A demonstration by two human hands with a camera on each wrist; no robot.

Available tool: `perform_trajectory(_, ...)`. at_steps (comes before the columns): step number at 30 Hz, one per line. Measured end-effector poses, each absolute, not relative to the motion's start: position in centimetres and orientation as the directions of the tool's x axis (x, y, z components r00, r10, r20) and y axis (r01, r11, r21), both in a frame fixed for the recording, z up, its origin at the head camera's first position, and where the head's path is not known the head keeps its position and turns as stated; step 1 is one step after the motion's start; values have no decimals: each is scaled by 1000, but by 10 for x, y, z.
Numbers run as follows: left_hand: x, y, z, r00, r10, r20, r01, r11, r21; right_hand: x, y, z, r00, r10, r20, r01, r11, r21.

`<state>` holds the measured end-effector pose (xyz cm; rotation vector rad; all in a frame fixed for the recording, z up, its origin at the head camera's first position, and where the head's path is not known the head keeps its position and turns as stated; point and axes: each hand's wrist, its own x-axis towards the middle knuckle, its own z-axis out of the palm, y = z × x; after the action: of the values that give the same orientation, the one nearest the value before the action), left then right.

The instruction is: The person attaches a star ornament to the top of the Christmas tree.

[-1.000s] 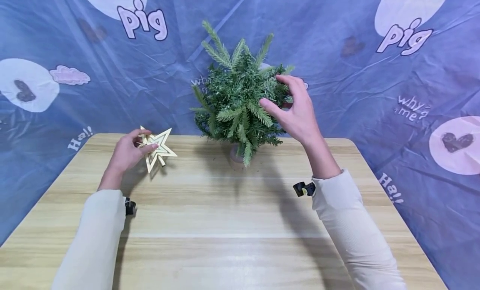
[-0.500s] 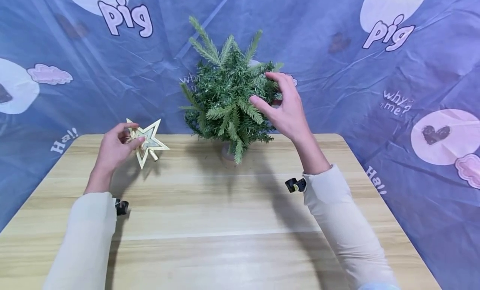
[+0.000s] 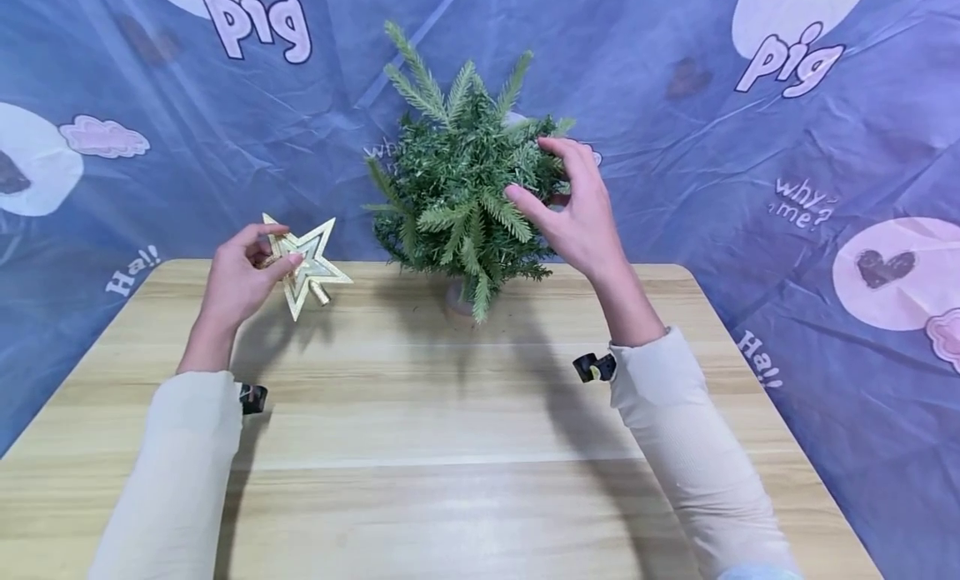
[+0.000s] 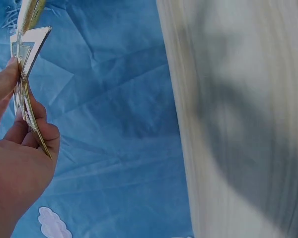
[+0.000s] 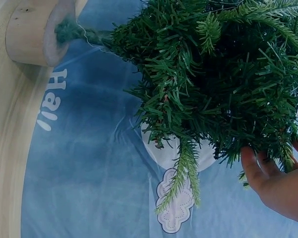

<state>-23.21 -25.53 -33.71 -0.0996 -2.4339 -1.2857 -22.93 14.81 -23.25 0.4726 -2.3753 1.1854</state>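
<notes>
Head view: left hand [image 3: 238, 282] has lifted the pinched star [image 3: 307, 263] off the table [image 3: 450, 413] toward the tree [image 3: 465, 188]; right hand [image 3: 577, 217] still steadies its branches, fingers loosely spread.

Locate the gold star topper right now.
Head view, left side: the gold star topper is pinched in the left hand above the wooden table, left of the small tree.

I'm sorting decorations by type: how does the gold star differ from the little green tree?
The gold star is flat, shiny and stiff; the tree is bushy, matt green, with needled branches. The star is lifted off the table, pinched in the left hand; the tree stands upright on its wooden base, the right hand touching its branches. The star is smaller.
</notes>
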Motion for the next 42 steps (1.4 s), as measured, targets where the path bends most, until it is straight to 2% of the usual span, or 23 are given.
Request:
perform_trajectory(7,-234,-250,-332,-892,-153,424,271,570,776,-229,148,-233,-847,-110,520,-482,571,-665)
perform_trajectory(13,-235,-242,-324,-899,-171,402,248,559,791,-228,149,-234,-844,-106,526,-487,561,-670)
perform_trajectory(18,-238,-236,-314,-891,-238,387,210,539,816,-228,150,-233,-839,-100,534,-492,557,-669)
perform_trajectory(26,-240,-225,-293,-847,-321,424,233,494,838,-229,153,-232,-841,-100,531,-492,550,-675)
perform_trajectory(36,-238,-214,-274,-849,-317,423,244,475,845,-229,152,-231,-835,-106,540,-500,556,-664)
perform_trajectory(42,-238,-207,-265,-830,-336,446,283,435,855,-227,150,-232,-832,-113,542,-500,574,-648)
